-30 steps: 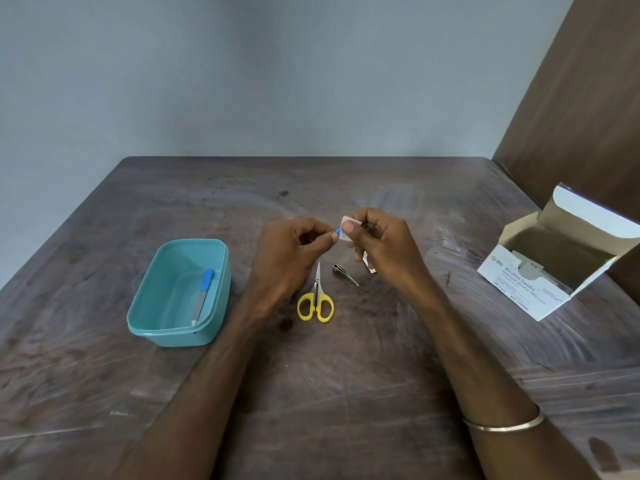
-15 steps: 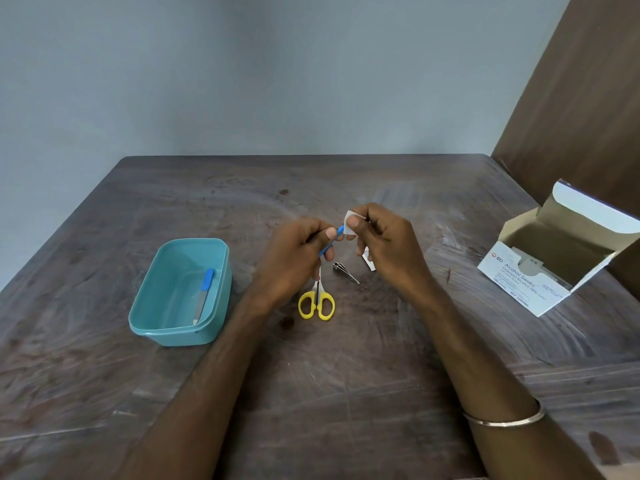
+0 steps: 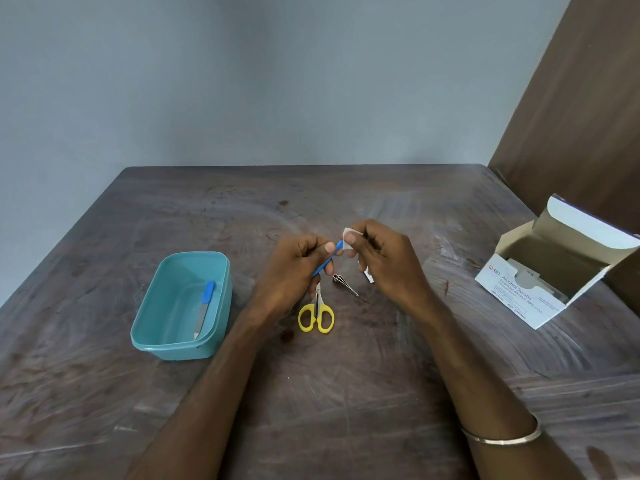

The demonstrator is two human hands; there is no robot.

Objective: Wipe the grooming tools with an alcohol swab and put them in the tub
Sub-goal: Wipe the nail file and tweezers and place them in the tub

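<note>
My left hand (image 3: 294, 268) grips a thin blue tool (image 3: 328, 259) above the table's middle. My right hand (image 3: 384, 261) pinches a white alcohol swab (image 3: 349, 235) around the tool's upper end. Below the hands lie small scissors with yellow handles (image 3: 317, 315) and a metal nail clipper (image 3: 344, 284). A teal tub (image 3: 152, 327) stands at the left and holds a nail file with a blue handle (image 3: 205, 306). A scrap of white wrapper (image 3: 369, 276) peeks out under my right hand.
An open white box of alcohol swabs (image 3: 530, 289) sits at the right edge of the dark wooden table (image 3: 346, 393). A brown panel rises behind it. The grey wall stands past the table's far edge.
The left hand has drawn the blue tool out through the swab, so more of its blue length shows between the hands. The hands have spread slightly apart.
</note>
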